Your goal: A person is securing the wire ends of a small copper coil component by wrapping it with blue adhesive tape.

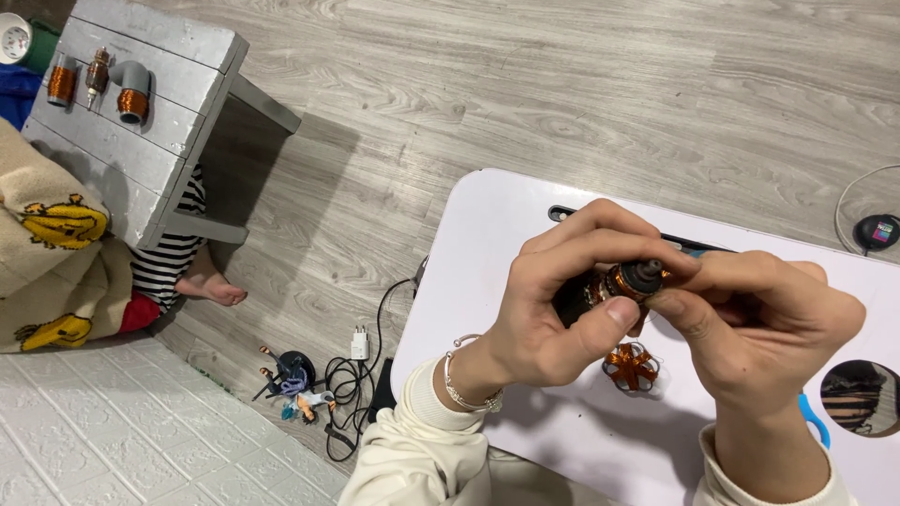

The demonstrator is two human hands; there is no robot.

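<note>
Both hands on the small dark cylindrical motor part with copper windings [626, 281], centre-right of frame.

We see our left hand [553, 309] and right hand [759, 323] both closed on it in a fingertip grip, above the glossy white desk [497, 225]. A copper-wound star-shaped coil [630, 365] lies loose below. Upper left, three more copper-wound pieces [94, 80] sit on a grey wooden stool [141, 159]. How finished the held part is, we cannot tell.

White table [487, 225] mostly bare to the left and front of the hands; open passage there. Copper-wound coil [630, 365] lies on the table right under the hands, blocking a straight drop. Round hole [861, 397] in the table at far right. Dark slot [562, 213] near the back edge. Floor left of the table cluttered with cables and charger [359, 345].
</note>
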